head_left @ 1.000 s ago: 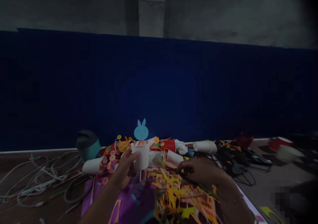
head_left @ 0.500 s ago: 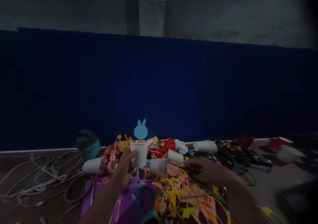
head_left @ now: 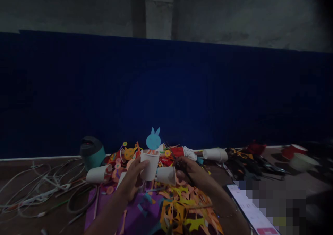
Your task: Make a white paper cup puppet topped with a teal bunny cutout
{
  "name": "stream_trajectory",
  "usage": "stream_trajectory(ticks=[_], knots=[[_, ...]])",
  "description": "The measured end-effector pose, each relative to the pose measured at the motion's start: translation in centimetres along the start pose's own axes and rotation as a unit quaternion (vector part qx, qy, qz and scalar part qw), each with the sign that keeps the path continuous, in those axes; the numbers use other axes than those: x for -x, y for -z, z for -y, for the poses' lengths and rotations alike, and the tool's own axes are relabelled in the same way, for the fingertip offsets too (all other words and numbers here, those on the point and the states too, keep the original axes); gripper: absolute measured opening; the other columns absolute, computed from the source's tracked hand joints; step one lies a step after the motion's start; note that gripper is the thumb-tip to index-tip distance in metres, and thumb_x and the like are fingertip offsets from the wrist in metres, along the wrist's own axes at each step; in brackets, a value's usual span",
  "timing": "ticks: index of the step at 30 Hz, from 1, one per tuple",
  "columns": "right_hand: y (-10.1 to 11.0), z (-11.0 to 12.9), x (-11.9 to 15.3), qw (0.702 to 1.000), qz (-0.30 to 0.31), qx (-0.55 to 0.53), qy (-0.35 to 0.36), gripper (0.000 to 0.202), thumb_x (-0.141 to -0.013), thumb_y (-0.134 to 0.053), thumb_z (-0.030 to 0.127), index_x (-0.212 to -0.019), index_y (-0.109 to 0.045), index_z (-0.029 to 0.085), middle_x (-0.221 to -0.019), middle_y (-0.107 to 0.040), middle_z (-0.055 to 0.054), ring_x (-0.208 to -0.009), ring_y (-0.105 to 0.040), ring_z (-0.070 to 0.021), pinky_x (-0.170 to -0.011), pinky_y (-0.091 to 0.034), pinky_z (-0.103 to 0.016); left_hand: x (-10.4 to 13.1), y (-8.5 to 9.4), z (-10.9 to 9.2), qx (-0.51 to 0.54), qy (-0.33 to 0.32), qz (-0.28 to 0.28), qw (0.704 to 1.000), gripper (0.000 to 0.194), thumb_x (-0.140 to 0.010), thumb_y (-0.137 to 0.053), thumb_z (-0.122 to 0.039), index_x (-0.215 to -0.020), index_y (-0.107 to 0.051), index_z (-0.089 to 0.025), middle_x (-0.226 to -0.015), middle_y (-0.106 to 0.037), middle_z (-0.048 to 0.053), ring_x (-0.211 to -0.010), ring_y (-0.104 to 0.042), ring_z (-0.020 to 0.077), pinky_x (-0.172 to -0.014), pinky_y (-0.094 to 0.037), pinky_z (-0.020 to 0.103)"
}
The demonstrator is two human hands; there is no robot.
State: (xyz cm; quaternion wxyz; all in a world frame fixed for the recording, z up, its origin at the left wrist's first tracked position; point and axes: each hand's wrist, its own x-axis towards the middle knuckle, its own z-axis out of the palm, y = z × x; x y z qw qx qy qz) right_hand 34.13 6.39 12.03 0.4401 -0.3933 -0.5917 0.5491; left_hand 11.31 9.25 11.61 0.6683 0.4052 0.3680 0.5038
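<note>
My left hand (head_left: 133,177) is closed round the side of a white paper cup (head_left: 150,167), held upright above the cluttered surface. A light-blue paper bunny head (head_left: 153,141) with two pointed ears stands above the cup's rim, and orange-red strips show inside. To the right, my right hand (head_left: 191,170) grips dark scissors (head_left: 168,148) whose blades point up and left, close to the bunny but apart from it. Their handles are mostly covered by my fingers. Another white paper cup (head_left: 166,175) lies on its side between my hands.
Purple paper (head_left: 104,210) and yellow-orange paper scraps (head_left: 182,207) lie in front. White cables (head_left: 39,186) and a teal-and-grey device (head_left: 92,153) are at left. A lit phone (head_left: 249,207) shows at lower right, with bowls (head_left: 303,161) beyond. A blue panel (head_left: 166,89) stands behind.
My left hand has shifted the cup and bunny slightly right and down. My right hand has come left and up with the scissors, towards the bunny. A lit phone has appeared at lower right.
</note>
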Motion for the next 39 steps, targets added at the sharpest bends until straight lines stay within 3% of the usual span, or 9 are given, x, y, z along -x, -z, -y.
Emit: stream_trajectory(ticks=[9, 15, 25, 39], knots=[[-0.6, 0.7, -0.1, 0.999, -0.032, 0.007, -0.02, 0.043, -0.061, -0.079, 0.042, -0.084, -0.051, 0.02, -0.065, -0.051, 0.006, -0.053, -0.047, -0.0091, -0.047, -0.036, -0.021, 0.4, -0.3, -0.4, -0.03, 0.005, -0.031, 0.999, 0.045, -0.065, -0.072, -0.036, -0.107, -0.063, -0.021, -0.099, -0.07, 0.004, -0.087, -0.065, 0.0213, -0.059, -0.047, 0.021], [-0.6, 0.8, -0.2, 0.999, -0.04, 0.031, -0.007, 0.039, -0.065, -0.076, 0.043, -0.083, -0.052, 0.019, -0.059, -0.047, 0.007, -0.047, -0.04, -0.0072, -0.044, -0.032, -0.02, 0.0, 0.2, -0.1, -0.015, 0.004, -0.008, 1.0, 0.045, -0.069, -0.071, -0.036, -0.11, -0.061, -0.021, -0.103, -0.069, 0.005, -0.094, -0.063, 0.0222, -0.063, -0.049, 0.022], [-0.2, 0.1, -0.1, 0.998, -0.034, 0.047, -0.003, 0.039, -0.065, -0.077, 0.039, -0.087, -0.052, 0.02, -0.067, -0.053, 0.005, -0.055, -0.048, -0.0106, -0.048, -0.035, -0.021, 0.2, -0.1, -0.3, -0.013, 0.0, -0.013, 1.0, 0.047, -0.066, -0.073, -0.036, -0.108, -0.063, -0.019, -0.099, -0.07, 0.006, -0.085, -0.065, 0.0225, -0.059, -0.048, 0.023], [-0.2, -0.1, -0.1, 0.998, -0.04, 0.04, -0.005, 0.037, -0.068, -0.075, 0.041, -0.088, -0.052, 0.018, -0.066, -0.052, 0.004, -0.058, -0.046, -0.0104, -0.05, -0.035, -0.021, 0.0, 0.0, -0.2, 0.005, 0.015, -0.009, 1.0, 0.049, -0.069, -0.073, -0.035, -0.113, -0.059, -0.02, -0.103, -0.069, 0.005, -0.089, -0.063, 0.0218, -0.063, -0.048, 0.024]])
